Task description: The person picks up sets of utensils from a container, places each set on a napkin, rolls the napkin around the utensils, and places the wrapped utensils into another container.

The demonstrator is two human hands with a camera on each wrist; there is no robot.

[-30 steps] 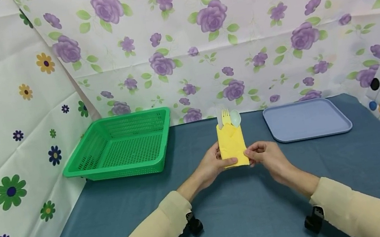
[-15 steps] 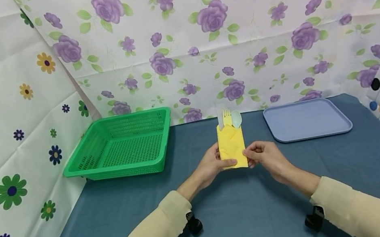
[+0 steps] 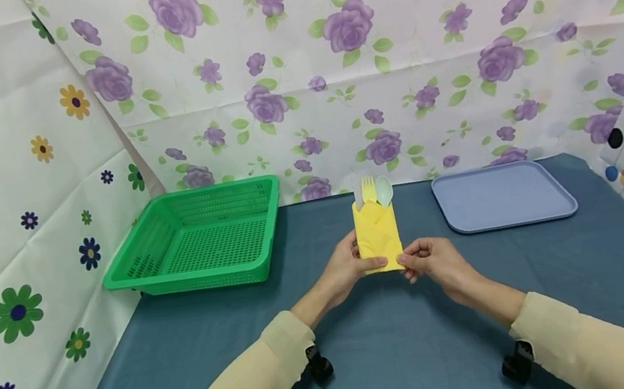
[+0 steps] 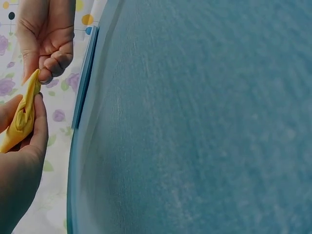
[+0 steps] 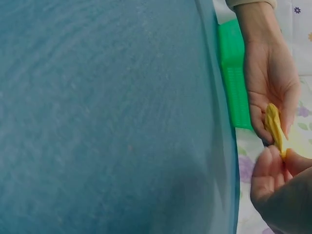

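Observation:
A folded yellow napkin (image 3: 377, 233) is held upright above the table, forming a pocket. Out of its top stick a yellow fork (image 3: 368, 190), a pale green spoon (image 3: 384, 191) and a whitish knife (image 3: 357, 196). My left hand (image 3: 344, 269) grips the napkin's lower left side, thumb across the front and fingers behind. At the lower right corner my right hand (image 3: 436, 264) pinches the napkin's edge between thumb and finger. Both wrist views show the napkin (image 4: 22, 113) edge-on from below, its layers folded together; the cutlery is hidden there.
A green plastic basket (image 3: 209, 278) stands at the back left of the blue-covered table (image 3: 409, 361). At the back right lies a flat blue-grey tray (image 3: 504, 196). Flower-printed sheets (image 3: 291, 56) hang behind and on the left.
Both hands keep hold of the napkin, which has shifted very slightly left and up with the cutlery in it. The right hand's lower fingers have shifted a little. Basket and tray stay put.

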